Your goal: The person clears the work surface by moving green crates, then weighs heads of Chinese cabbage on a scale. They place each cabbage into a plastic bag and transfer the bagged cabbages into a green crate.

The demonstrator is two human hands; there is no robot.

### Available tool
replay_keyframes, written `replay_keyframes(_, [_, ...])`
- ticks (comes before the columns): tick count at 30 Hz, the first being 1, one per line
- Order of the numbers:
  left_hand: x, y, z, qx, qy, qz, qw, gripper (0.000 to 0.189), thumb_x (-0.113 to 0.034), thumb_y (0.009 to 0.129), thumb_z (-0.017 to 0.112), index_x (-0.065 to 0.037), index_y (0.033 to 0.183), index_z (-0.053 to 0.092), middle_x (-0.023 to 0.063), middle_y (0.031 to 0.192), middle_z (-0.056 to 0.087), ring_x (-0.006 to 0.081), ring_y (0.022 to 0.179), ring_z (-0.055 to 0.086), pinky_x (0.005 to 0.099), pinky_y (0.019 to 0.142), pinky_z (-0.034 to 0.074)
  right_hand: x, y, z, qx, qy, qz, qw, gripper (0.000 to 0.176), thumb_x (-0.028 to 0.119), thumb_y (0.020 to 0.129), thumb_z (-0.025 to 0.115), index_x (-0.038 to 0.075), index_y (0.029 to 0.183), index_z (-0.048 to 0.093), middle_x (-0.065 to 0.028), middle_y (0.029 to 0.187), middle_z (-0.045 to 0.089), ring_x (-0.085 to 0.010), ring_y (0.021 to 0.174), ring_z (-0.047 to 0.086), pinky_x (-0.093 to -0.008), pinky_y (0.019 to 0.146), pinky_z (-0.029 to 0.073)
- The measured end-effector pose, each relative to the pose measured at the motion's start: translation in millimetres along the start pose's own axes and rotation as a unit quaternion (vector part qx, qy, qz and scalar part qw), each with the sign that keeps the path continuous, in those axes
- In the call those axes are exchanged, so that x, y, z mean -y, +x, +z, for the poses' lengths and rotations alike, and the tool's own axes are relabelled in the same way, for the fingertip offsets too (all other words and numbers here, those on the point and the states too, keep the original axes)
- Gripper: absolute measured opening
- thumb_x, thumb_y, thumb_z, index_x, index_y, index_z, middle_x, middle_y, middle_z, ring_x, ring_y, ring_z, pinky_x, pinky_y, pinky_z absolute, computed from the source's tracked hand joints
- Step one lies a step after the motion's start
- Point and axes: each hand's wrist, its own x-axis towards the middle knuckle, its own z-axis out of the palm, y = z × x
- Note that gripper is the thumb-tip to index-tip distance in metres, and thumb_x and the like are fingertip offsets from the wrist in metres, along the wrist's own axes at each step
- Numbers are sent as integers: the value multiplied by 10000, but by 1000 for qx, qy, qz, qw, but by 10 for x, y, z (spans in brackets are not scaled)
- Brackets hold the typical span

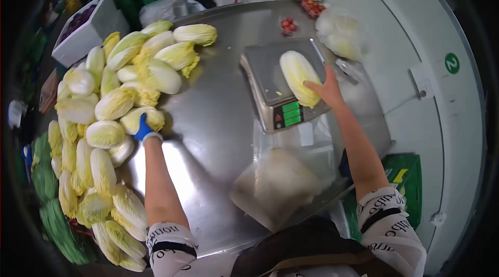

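My left hand point(145, 129), in a blue glove, grips the near end of a napa cabbage point(134, 118) at the right edge of a large pile. Other napa cabbages point(115, 103), pale with yellow-green leaf tips, lie packed around it. On the flat pan of a digital scale point(264, 61) lies a single napa cabbage point(296, 74), its white base pointing away from me. My bare right hand point(328, 89) is at that cabbage's right side, fingers spread and the thumb at its leafy end. The scale's display glows green, but its digits are too small to read.
A stack of clear plastic bags point(278, 188) lies at the front of the steel table point(213, 105). Small red fruits in clear packs point(288, 26) and a bundled plastic bag point(340, 33) stand at the back right. A white foam box point(86, 30) stands back left; a green crate point(405, 175) is lower right.
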Motion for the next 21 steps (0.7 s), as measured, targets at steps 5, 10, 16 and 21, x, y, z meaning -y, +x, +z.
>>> replay_keyframes(5, [39, -1336, -378, 375, -93, -217, 896, 560, -335, 873, 546, -22, 1320, 420, 149, 1300, 503, 273, 1205, 477, 433, 1016, 372, -258, -41, -234, -29, 26, 13, 999, 972, 408, 642, 808, -3, 1377, 322, -247, 1369, 372, -358, 1269, 381, -430, 1048, 324])
replay_keyframes(10, [258, -2601, 287, 461, 81, -155, 870, 573, -101, 772, 627, -6, 1297, 418, 117, 1212, 538, 254, 1136, 519, 365, 967, 429, 380, -65, 101, 144, -79, 56, 985, 975, 394, 637, 808, 14, 1382, 308, -252, 1347, 391, -360, 1247, 403, -433, 1023, 359])
replay_keyframes(16, [969, -3052, 1478, 523, 225, 6, 822, 793, -116, 610, 802, 43, 1272, 395, 169, 1128, 571, 255, 1007, 578, 344, 877, 473, -276, -63, -138, 181, 503, 267, 802, 890, 246, 687, 779, 51, 1406, 291, -170, 1344, 430, -271, 1200, 480, -377, 949, 441])
replay_keyframes(21, [1405, -3184, 1525, 477, 436, 251, 721, 858, -252, 676, 788, 15, 1354, 335, 199, 1253, 497, 303, 1111, 533, 364, 920, 452, -369, -1480, -619, 224, 593, 247, 733, 870, 120, 708, 732, 33, 1432, 257, -127, 1383, 407, -236, 1247, 432, -345, 1010, 378])
